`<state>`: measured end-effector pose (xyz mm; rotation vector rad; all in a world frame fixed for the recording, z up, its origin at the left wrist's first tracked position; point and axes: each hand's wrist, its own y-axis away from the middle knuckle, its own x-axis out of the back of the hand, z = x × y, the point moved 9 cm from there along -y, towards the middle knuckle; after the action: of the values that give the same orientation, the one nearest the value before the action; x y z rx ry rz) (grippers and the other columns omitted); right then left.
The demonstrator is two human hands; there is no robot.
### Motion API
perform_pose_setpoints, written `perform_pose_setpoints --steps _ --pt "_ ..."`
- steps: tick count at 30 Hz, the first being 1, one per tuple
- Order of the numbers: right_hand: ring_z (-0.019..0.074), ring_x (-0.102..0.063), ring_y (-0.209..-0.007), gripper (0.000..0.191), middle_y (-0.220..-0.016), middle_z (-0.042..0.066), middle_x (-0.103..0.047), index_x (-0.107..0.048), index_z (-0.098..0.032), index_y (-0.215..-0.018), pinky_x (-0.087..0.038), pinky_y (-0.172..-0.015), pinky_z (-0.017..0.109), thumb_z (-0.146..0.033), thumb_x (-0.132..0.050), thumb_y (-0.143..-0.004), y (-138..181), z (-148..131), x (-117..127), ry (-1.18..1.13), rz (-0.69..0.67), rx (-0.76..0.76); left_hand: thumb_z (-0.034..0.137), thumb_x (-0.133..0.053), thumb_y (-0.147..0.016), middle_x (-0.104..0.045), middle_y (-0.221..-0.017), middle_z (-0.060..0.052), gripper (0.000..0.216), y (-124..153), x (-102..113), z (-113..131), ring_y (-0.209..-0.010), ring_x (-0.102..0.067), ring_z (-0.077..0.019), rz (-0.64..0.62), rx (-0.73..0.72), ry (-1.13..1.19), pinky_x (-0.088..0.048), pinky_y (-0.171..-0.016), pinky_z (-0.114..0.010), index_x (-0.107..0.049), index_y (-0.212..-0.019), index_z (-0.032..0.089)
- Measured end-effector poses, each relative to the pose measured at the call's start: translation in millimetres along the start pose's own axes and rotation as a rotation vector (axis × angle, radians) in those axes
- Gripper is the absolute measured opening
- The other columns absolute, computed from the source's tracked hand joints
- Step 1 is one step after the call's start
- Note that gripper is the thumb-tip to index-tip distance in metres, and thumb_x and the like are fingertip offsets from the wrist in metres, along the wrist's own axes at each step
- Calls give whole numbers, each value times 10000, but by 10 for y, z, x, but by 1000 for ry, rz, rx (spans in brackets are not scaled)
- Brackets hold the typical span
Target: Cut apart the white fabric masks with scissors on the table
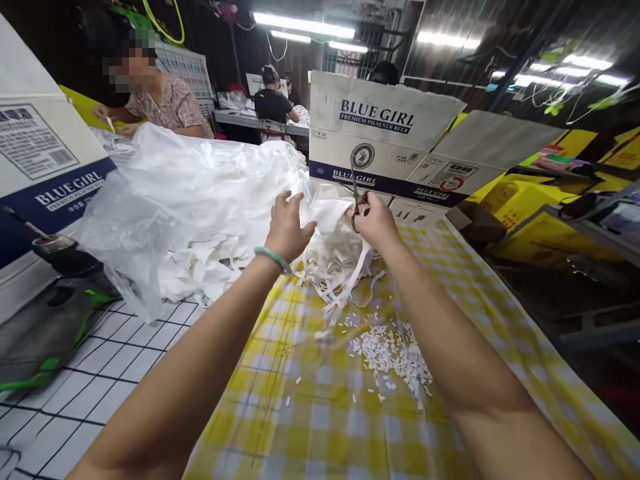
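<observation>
My left hand [287,227], with a pale green bangle on the wrist, reaches into the pile of white fabric pieces [210,200] and its fingers curl over a white piece [327,212]. My right hand [373,220] is closed round small scissors [356,193], blades pointing up, right beside that piece. White elastic strips [340,273] hang and lie tangled below both hands. A heap of small white cut bits [395,353] lies on the yellow checked tablecloth [320,413] in front of me.
A clear plastic bag [125,220] covers the pile's left side. "Blue Girl" cardboard boxes stand at the back [385,140] and at the left [45,167]. A dark machine [55,313] sits on the left. Another person [155,93] works behind the pile; others sit farther back.
</observation>
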<state>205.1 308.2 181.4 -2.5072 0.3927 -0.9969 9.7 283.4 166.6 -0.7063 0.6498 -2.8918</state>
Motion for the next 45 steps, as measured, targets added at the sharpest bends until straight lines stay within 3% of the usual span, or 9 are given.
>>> perform_pose_setpoints --steps 3,9,15,21,26,30,34,41,45 --pt "170 -496 -687 191 -802 20 -609 -548 -207 -817 -375 -666 300 -277 -691 -711 254 226 -112 87 -11 -34 326 -609 -904 -463 -1420 -176 458 386 -262 -189 -1332 -453 -308 -73 19 80 -428 -1067 -480 -514 -1321 160" --pt "198 -553 -733 199 -800 44 -647 -622 -190 -894 -424 -654 292 -153 -567 -706 1696 172 -862 10 -467 15 368 -428 -988 -632 -1217 -159 374 1359 -643 -432 -1155 -605 -251 -265 26 131 -481 -1040 -444 -549 -1265 148" --pt "189 -509 -700 295 -629 10 -568 -533 -215 -618 -400 -640 278 -400 -706 -769 1836 260 -922 5 -413 -17 470 -620 -881 -695 -990 -98 326 1193 133 -1288 -961 -672 -245 -195 265 -139 -566 -856 -373 -691 -912 153" --pt "138 -469 -619 421 -641 -25 -526 -472 -219 -652 -371 -599 257 -532 -744 -722 1874 -5 -1115 -149 -468 -92 333 -600 -937 -606 -1246 -103 361 599 847 -2148 -1062 -630 -228 64 574 -405 -554 -888 -442 -568 -1251 157" --pt "139 -492 -651 386 -720 -13 -573 -525 -212 -762 -402 -635 271 -516 -757 -706 1949 32 -1210 -328 -533 -252 278 -560 -952 -622 -1169 -99 206 716 798 -1716 -1034 -616 -212 95 415 -368 -539 -896 -415 -625 -1092 141" --pt "123 -552 -646 406 -782 -4 -638 -503 -212 -815 -435 -627 259 -514 -755 -710 2129 88 -1399 -842 -639 -580 172 -520 -915 -600 -840 -36 223 1638 374 -931 -833 -580 -154 -94 196 -204 -516 -804 -287 -531 -692 170" --pt "73 -464 -509 335 -676 -45 -625 -505 -209 -800 -337 -493 204 -333 -786 -667 2361 -68 -1469 -1017 -717 -703 154 -473 -922 -574 -851 -56 183 2533 -106 -313 -822 -537 -161 -337 21 155 -475 -759 -279 -529 -750 174" --pt "74 -500 -568 325 -674 -79 -528 -487 -217 -787 -419 -555 201 -233 -787 -665 3047 16 -1053 -966 -623 -782 372 -532 -940 -671 -980 -73 265 2959 -449 -811 -921 -613 -190 -284 804 992 -492 -862 -307 -688 -995 166" --pt "107 -535 -615 314 -717 -43 -563 -467 -221 -775 -449 -595 242 -321 -762 -735 3349 97 -897 -877 -680 -753 338 -701 -839 -698 -880 -61 219 2944 -399 -845 -848 -636 -162 -140 932 1132 -502 -803 -257 -718 -938 143"
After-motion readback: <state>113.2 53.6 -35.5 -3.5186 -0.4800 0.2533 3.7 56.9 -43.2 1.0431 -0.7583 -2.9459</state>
